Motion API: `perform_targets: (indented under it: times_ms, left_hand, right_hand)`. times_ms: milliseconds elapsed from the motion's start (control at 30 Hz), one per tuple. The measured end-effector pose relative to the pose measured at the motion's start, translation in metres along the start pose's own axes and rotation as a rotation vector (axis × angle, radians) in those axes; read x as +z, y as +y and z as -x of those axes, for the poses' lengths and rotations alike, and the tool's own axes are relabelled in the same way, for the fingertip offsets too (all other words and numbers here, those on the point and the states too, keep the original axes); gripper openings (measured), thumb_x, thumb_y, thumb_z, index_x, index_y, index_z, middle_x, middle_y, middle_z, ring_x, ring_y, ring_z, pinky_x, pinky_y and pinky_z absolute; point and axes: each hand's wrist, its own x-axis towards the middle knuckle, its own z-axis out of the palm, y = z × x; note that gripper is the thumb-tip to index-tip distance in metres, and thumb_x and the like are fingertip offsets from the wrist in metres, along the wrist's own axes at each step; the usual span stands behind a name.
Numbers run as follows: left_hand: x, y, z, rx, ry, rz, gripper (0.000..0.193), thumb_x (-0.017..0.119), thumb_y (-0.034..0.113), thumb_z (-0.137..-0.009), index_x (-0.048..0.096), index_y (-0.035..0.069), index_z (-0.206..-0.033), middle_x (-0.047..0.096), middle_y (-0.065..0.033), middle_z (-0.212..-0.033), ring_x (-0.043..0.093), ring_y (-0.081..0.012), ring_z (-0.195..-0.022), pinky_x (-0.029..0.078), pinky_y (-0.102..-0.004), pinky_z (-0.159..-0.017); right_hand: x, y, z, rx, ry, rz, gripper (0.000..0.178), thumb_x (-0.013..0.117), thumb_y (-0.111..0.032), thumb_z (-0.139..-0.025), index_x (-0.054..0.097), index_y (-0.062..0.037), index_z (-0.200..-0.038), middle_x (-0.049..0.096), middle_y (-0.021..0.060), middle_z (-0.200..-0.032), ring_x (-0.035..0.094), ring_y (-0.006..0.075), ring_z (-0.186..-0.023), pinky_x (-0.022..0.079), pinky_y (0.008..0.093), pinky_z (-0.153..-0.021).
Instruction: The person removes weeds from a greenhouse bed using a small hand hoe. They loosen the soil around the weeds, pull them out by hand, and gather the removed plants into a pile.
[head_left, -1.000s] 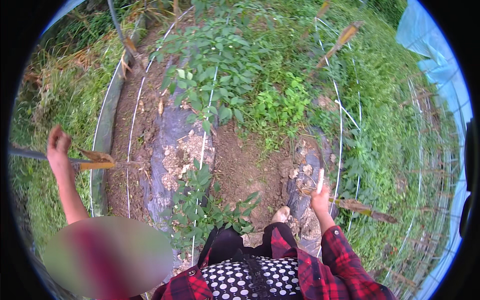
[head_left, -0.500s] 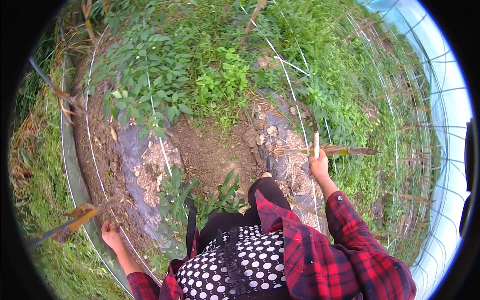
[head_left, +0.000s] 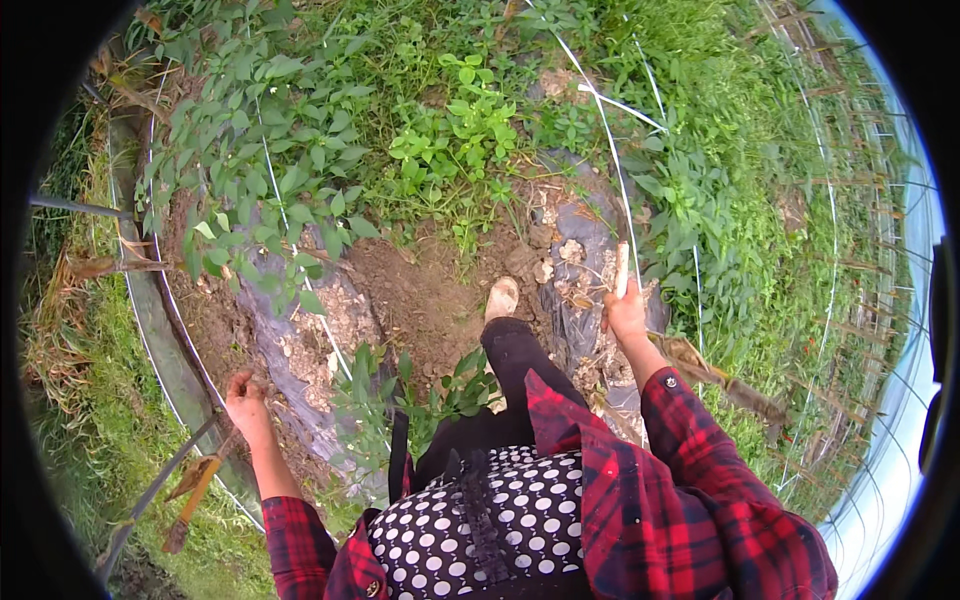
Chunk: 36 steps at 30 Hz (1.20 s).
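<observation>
My right hand (head_left: 626,312) is wrapped round the pale handle of a sickle (head_left: 622,270), above the torn dark plastic mulch (head_left: 572,332) on the right bed. Its curved blade is hard to make out against the soil and leaves. Out to the left, my left hand (head_left: 247,402) holds nothing, its fingers loosely bent and apart over bare soil. Between the hands, my shoe (head_left: 502,298) rests on the brown earth path (head_left: 430,300). Leafy green plants (head_left: 465,390) stand close in front of my legs.
White strings (head_left: 612,140) run lengthwise over the beds. Dense plants and weeds (head_left: 465,140) fill the path ahead. A post with a yellow-orange part (head_left: 193,500) stands at lower left; a dry brown stake (head_left: 735,385) sits beside my right forearm. Plastic sheeting (head_left: 915,320) curves along the right.
A foot has stepped forward onto the soil path. The view has shifted ahead. My left hand has moved forward, away from the post; my right hand still grips the sickle.
</observation>
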Motion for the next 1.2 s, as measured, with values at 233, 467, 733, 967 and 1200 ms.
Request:
perform_targets:
  times_ms: [233, 467, 733, 967, 1200]
  left_hand:
    - [0.063, 0.062, -0.04, -0.049, -0.056, -0.164, 0.019, 0.045, -0.004, -0.079, 0.057, -0.001, -0.093, 0.05, -0.0003, -0.073, 0.044, -0.0077, -0.058, 0.038, -0.0212, -0.056]
    - [0.096, 0.058, -0.117, 0.101, -0.127, -0.229, 0.023, 0.045, -0.007, -0.075, 0.059, 0.002, -0.092, 0.045, 0.0037, -0.069, 0.038, -0.0056, -0.058, 0.032, -0.0195, -0.053]
    - [0.164, 0.077, -0.256, 0.246, -0.452, -0.184, 0.032, 0.041, -0.014, -0.069, 0.056, 0.004, -0.092, 0.036, 0.0041, -0.074, 0.034, -0.0058, -0.062, 0.028, -0.0176, -0.054]
    - [0.273, 0.133, -0.3, 0.303, -0.666, -0.274, 0.037, 0.038, -0.014, -0.069, 0.052, 0.001, -0.1, 0.042, -0.0008, -0.084, 0.036, -0.0069, -0.062, 0.034, -0.0185, -0.056]
    - [0.403, 0.031, -0.258, 0.275, -0.969, -0.394, 0.024, 0.046, -0.009, -0.076, 0.058, 0.001, -0.094, 0.053, -0.0049, -0.094, 0.047, -0.0105, -0.065, 0.042, -0.0227, -0.06]
  right_hand:
    - [0.035, -0.035, -0.066, 0.077, -0.125, -0.035, 0.015, 0.048, -0.002, -0.076, 0.042, -0.0032, -0.09, 0.047, 0.0057, -0.054, 0.045, 0.0157, -0.036, 0.038, 0.0295, -0.032]
    - [0.057, -0.08, -0.092, 0.113, -0.079, -0.13, 0.013, 0.048, -0.002, -0.077, 0.043, -0.0033, -0.088, 0.046, 0.0054, -0.054, 0.045, 0.0157, -0.036, 0.038, 0.0297, -0.032]
    - [0.142, -0.112, -0.081, 0.271, 0.004, -0.283, 0.018, 0.048, -0.001, -0.076, 0.04, -0.0065, -0.092, 0.045, 0.0046, -0.058, 0.044, 0.0154, -0.036, 0.037, 0.03, -0.03]
    - [0.204, -0.084, -0.088, 0.399, -0.107, -0.394, 0.019, 0.049, -0.003, -0.077, 0.045, -0.0018, -0.095, 0.048, 0.0067, -0.055, 0.045, 0.0151, -0.034, 0.037, 0.03, -0.031]
    - [0.275, 0.003, -0.159, 0.639, 0.023, -0.936, 0.016, 0.048, -0.001, -0.077, 0.04, -0.0067, -0.09, 0.045, 0.0065, -0.058, 0.045, 0.0198, -0.037, 0.038, 0.0327, -0.031]
